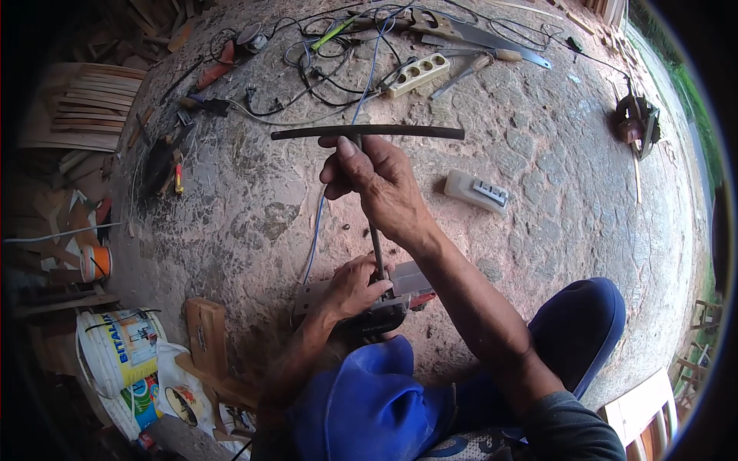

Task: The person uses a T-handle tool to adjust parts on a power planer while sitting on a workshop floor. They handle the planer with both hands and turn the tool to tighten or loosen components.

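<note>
My right hand (380, 188) grips a long dark T-handled wrench (415, 131) just below its crossbar, its shaft running down to a metal-plated power tool (411, 276) lying on the ground. My left hand (350, 288) is closed round the lower end of the shaft, against the tool's top; the exact tip of the wrench is hidden there. A translucent plastic case (461, 184) with metal pieces on it lies to the right of my right hand.
A power strip (419, 74), tangled cables, a handsaw (507, 50) and chisel lie across the top. Another power tool (636, 123) sits upper right. Wood scraps (92, 100), buckets (115, 346) and blocks (207, 338) line the left. My blue-clad legs (369, 399) fill the bottom.
</note>
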`<control>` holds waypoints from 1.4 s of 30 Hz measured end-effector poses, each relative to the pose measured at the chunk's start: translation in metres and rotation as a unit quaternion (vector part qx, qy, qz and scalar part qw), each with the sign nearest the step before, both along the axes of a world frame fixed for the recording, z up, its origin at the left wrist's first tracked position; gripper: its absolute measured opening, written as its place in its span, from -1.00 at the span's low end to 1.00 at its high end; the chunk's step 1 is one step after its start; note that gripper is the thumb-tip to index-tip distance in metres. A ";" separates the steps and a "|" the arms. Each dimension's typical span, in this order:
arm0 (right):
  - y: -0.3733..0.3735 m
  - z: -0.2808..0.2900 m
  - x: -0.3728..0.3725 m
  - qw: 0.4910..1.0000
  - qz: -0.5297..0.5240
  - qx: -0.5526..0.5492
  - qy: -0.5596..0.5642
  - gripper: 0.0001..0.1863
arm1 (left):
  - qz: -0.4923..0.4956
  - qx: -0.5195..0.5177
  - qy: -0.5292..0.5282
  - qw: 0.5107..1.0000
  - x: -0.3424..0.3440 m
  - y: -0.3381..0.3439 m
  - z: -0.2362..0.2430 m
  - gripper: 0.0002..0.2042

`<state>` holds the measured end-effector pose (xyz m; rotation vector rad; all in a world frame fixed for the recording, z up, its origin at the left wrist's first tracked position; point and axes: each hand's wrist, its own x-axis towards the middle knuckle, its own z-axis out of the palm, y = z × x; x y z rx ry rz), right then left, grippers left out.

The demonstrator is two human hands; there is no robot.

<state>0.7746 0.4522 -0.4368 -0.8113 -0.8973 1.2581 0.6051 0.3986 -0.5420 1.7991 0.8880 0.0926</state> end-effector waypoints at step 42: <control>0.044 0.111 0.067 0.619 0.226 -0.166 -0.734 -0.65 | -0.052 -0.062 -0.186 0.979 0.005 0.014 0.016 -0.79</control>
